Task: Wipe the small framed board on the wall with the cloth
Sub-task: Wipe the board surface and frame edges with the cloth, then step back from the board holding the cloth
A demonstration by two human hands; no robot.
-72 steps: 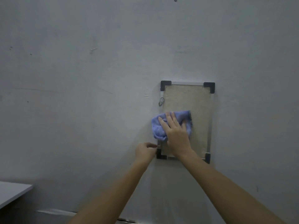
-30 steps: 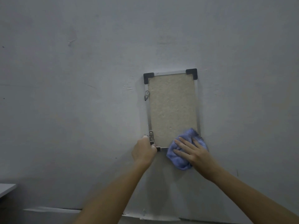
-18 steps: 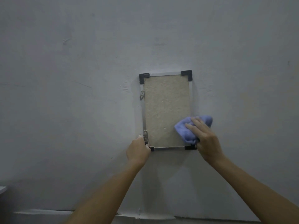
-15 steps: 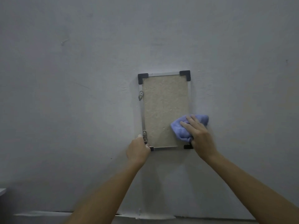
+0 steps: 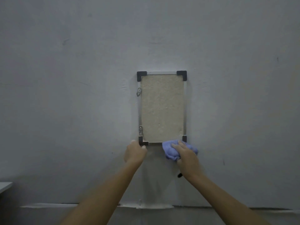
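A small beige board [image 5: 162, 109] in a thin metal frame with black corner caps hangs upright on the grey wall. My left hand [image 5: 135, 152] grips its bottom left corner. My right hand [image 5: 186, 155] presses a crumpled blue cloth [image 5: 171, 151] against the bottom right part of the frame, partly below the board's lower edge. The cloth and my hand cover the bottom right corner.
The grey wall [image 5: 65, 111] fills the view. A corner of a white table [image 5: 4, 185] shows at the lower left. A pale ledge or skirting line [image 5: 146, 206] runs along the wall's base.
My right hand has slid the cloth down from the board's lower right area to its bottom edge. The left hand keeps its hold on the bottom left corner.
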